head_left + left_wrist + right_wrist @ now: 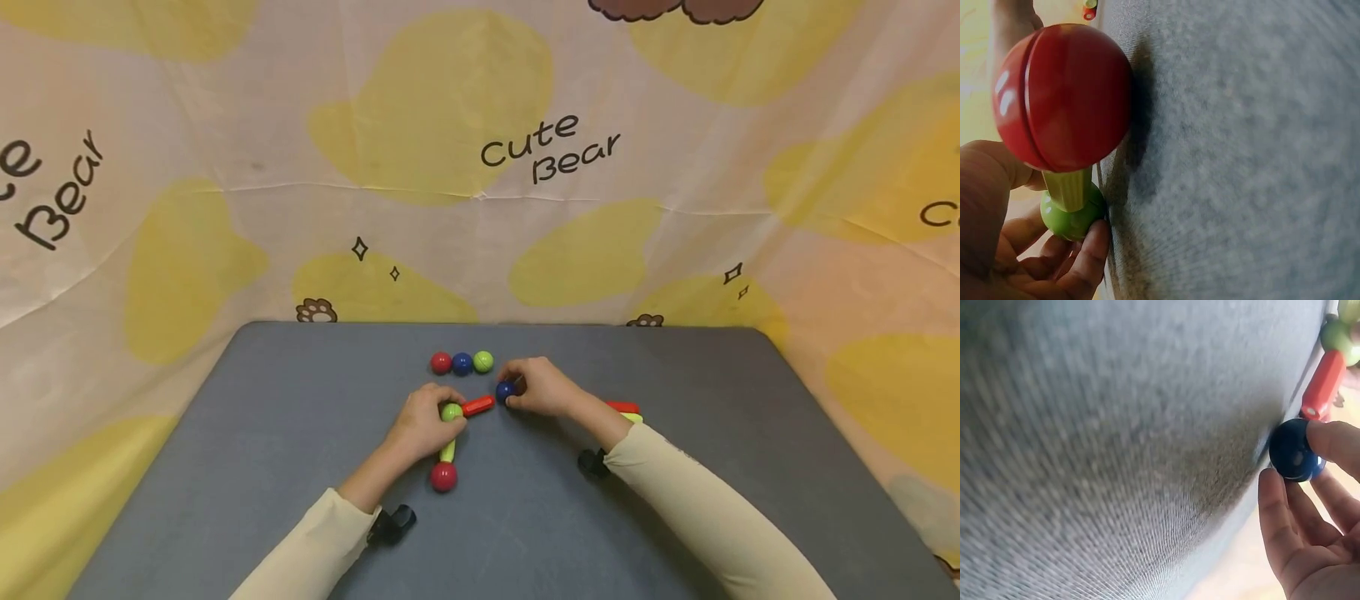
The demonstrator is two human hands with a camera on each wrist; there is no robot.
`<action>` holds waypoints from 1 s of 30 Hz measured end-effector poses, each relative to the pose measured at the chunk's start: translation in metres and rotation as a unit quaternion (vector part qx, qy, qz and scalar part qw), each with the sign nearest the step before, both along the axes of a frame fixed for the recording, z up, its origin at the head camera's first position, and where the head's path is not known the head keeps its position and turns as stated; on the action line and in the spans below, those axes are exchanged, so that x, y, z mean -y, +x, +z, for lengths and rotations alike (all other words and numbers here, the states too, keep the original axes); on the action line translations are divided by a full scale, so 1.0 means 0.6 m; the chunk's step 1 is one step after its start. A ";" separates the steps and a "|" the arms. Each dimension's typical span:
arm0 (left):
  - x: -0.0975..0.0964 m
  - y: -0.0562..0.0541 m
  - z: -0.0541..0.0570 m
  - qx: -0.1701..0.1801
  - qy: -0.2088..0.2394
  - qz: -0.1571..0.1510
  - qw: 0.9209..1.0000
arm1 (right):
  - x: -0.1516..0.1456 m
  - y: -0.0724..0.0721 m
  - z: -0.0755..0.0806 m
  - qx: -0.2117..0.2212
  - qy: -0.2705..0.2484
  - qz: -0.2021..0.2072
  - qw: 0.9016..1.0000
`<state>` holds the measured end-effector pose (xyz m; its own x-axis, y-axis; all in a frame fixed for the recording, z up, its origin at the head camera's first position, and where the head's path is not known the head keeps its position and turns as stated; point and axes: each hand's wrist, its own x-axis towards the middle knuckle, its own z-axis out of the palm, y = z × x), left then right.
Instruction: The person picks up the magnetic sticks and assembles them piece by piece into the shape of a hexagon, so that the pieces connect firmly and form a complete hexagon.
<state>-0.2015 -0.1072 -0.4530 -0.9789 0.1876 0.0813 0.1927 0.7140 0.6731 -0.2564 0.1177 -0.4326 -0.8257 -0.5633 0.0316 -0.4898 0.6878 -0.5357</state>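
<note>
My left hand (426, 423) grips a green ball (452, 412) between thumb and fingers. From that ball a yellow-green rod (447, 451) runs toward me to a red ball (443, 477), which looms large in the left wrist view. A red rod (478, 406) points from the green ball to the right. Just past its free end, my right hand (546, 387) pinches a dark blue ball (1291, 450) with thumb and fingertips. In the right wrist view the blue ball overlaps the tip of the red rod.
Behind the hands, a red ball (441, 362), a blue ball (462, 363) and a green ball (483, 361) stand in a row on the grey table (300, 375). Partly hidden by the right forearm lie a red rod (624, 407) and a yellow-green rod (634, 418).
</note>
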 end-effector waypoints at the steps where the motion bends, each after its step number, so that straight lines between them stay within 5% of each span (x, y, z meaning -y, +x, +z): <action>1: 0.000 0.000 0.000 0.000 0.000 0.000 1.000 | 0.000 0.002 -0.001 -0.001 0.001 0.002 1.000; 30: -0.001 0.002 -0.002 -0.013 0.015 0.011 1.000 | -0.008 0.027 0.004 0.009 0.015 0.011 1.000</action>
<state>-0.2001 -0.1067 -0.4539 -0.9803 0.1629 0.1121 0.1948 0.6981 0.6890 -0.2402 0.1225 -0.4300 -0.8132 -0.5820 0.0002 -0.4958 0.6927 -0.5238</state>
